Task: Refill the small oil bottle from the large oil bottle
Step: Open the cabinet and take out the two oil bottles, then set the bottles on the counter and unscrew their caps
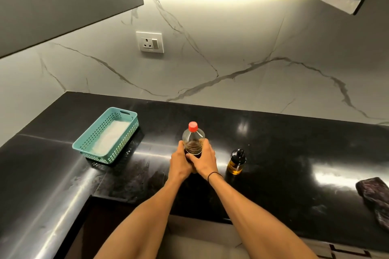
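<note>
The large oil bottle [193, 143] is clear plastic with a red cap and stands upright on the black counter [294, 153], its oil level low. My left hand [180, 161] wraps its left side and my right hand [204, 160] wraps its right side, fingers curled round the body. The hands hide the bottle's lower part. The small oil bottle [236, 163] stands upright just to the right of my right hand, apart from it. It has a black top and amber oil inside.
A teal perforated basket [84, 145] with something white inside sits at the left of the counter. A dark cloth [374, 195] lies at the right edge. A wall socket [149, 42] is on the marble backsplash. The counter turns a corner at the near left.
</note>
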